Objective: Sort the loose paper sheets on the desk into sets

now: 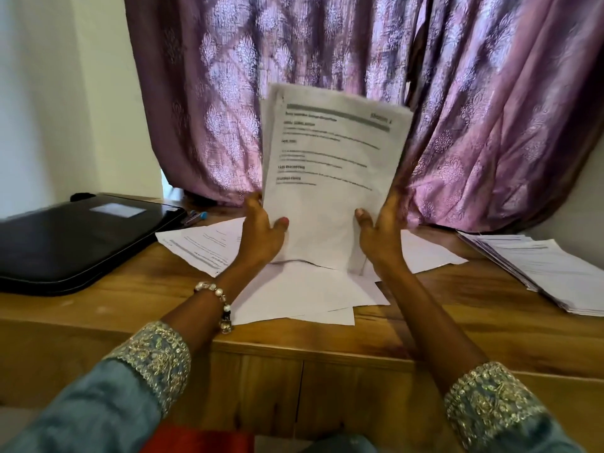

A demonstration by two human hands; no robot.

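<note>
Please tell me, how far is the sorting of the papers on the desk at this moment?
Partly done. One neat stack of white printed sheets already lies at the right end of the wooden desk. In hand: the left hand and right hand hold an upright bundle of printed sheets, bottom edge near the desk. Left: the loose white sheets spread under the hands are unsorted.

A purple patterned curtain (327, 44) hangs at the far side; white wall (49, 93) on the left; wooden desk (130, 305) near.
</note>
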